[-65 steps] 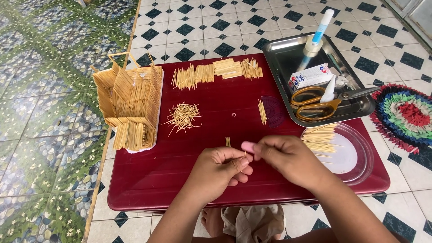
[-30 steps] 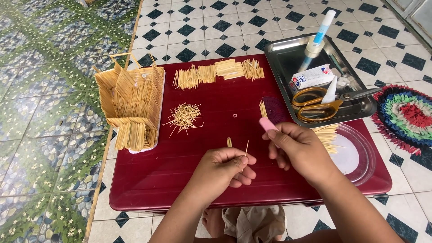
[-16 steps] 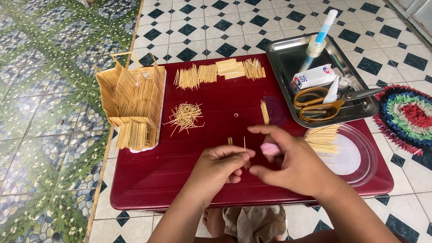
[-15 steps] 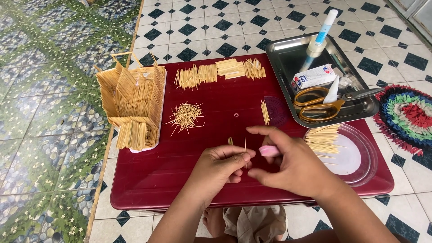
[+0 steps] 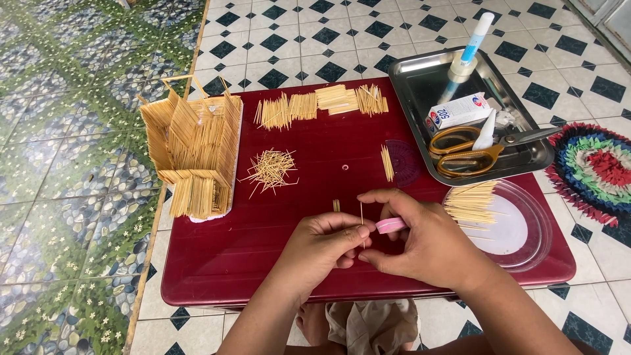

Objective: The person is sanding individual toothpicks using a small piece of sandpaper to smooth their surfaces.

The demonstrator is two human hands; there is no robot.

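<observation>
Toothpick (image 5: 361, 220) pinched upright by left hand (image 5: 325, 246) fingers; right hand (image 5: 427, 240) seemingly grips pink cutter (image 5: 390, 225).

Both forearms enter from the near edge and converge at centre. Left hand (image 5: 325, 242): knuckles up, fingers curled, thumb and forefinger pinched shut. Right hand (image 5: 420, 240): palm down, fingers arched toward the left, thumb and fingertips closed together. Fingertips of both hands touch.
</observation>
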